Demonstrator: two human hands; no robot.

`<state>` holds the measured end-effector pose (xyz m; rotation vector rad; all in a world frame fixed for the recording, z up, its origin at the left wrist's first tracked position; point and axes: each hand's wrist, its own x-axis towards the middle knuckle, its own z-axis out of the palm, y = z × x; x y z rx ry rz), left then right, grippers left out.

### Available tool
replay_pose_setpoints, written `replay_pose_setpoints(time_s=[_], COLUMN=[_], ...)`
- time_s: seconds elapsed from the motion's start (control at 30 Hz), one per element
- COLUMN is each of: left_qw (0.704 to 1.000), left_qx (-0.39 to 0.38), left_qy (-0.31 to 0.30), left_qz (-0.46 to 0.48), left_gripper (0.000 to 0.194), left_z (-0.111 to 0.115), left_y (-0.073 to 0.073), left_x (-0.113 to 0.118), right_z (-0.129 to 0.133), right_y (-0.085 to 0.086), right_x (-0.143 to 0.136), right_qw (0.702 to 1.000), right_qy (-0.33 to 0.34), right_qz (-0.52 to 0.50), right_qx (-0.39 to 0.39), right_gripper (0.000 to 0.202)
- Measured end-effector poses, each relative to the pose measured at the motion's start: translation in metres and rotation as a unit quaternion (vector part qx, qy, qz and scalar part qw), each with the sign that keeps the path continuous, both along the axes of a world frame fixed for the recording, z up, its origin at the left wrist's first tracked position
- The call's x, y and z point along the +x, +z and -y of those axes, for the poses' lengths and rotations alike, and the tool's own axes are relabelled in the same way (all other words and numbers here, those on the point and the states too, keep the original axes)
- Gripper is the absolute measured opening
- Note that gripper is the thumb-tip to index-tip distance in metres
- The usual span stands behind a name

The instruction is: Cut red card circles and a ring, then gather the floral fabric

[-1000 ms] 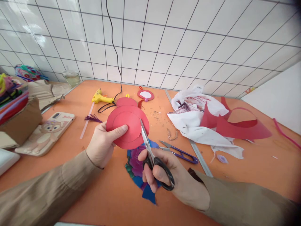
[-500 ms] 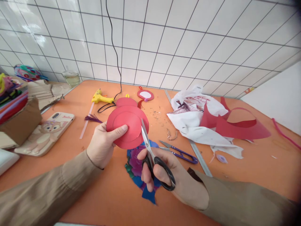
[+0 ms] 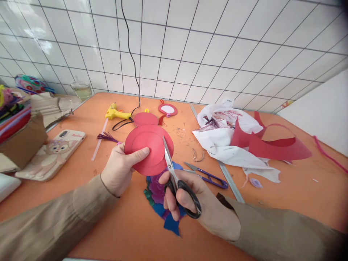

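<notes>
My left hand (image 3: 119, 168) pinches a red paper disc (image 3: 154, 143) between thumb and fingers, with a round line showing inside its rim. Black-handled scissors (image 3: 169, 165) are in my right hand (image 3: 201, 204), fingers through the loops, and the blades lie over the right part of the disc. Beneath my hands is a blue, purple and green cut piece (image 3: 156, 188), partly hidden. Just behind the disc lies another red round piece (image 3: 146, 119).
Purple snips (image 3: 209, 177) lie right of the scissors, beside a metal strip (image 3: 232, 183). A yellow glue gun (image 3: 116, 112) and a phone (image 3: 54, 154) are at left. White cloth (image 3: 223, 141) and red paper scraps (image 3: 277, 146) lie at right.
The red disc in my left hand has shifted slightly right and toward me, turning a little against the scissor blades. My right hand has barely moved.
</notes>
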<state>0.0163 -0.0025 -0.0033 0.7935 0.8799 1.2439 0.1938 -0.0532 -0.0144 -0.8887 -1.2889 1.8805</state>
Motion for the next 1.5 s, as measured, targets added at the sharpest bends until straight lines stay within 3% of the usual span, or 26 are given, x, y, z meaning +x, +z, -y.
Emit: replay_pose_setpoints(time_s=[1.07,1.5], left_qw=[1.0,1.0], left_qx=[0.003,-0.027], left_qy=[0.026,-0.008], left_qz=[-0.008,0.003], left_gripper=[0.024,0.018], left_z=[-0.0021,0.0008], left_y=[0.0009,-0.0015], left_x=[-0.0011,0.0023], right_z=[-0.0003,0.0003], right_y=[0.0007,-0.0001], right_x=[0.0,0.0], right_qw=[1.0,1.0], right_qy=[-0.004,-0.014], right_qz=[0.021,-0.018], right_qx=[0.008,-0.005], right_gripper=[0.051,0.047])
